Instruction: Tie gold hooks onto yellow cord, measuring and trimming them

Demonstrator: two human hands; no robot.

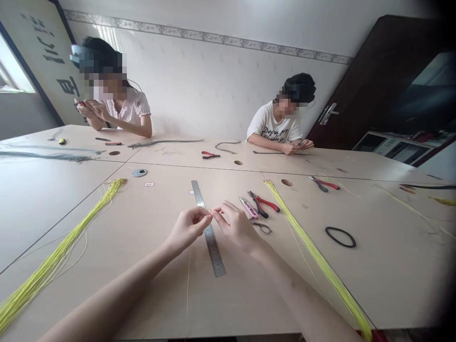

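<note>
My left hand [188,229] and my right hand [235,227] meet above a steel ruler [211,242], their fingertips pinching a tiny loop of thin yellow cord [209,211]. A loose strand [188,285] trails down from the left hand onto the tabletop. Just right of my right hand lie pink-handled thread snips [248,207], red-handled pliers [262,204] and small scissors [261,228]. Long yellow cord bundles stretch across the table on the left [60,251] and right [320,256]. A black rubber ring [340,236] lies further right.
Across the joined tables, a person in a pink blouse [121,107] and a person in a white T-shirt [281,126] work with their own hands. Red-handled pliers [324,184], [210,154] and dark cords lie around them. Cable holes [287,183] pierce the tabletop.
</note>
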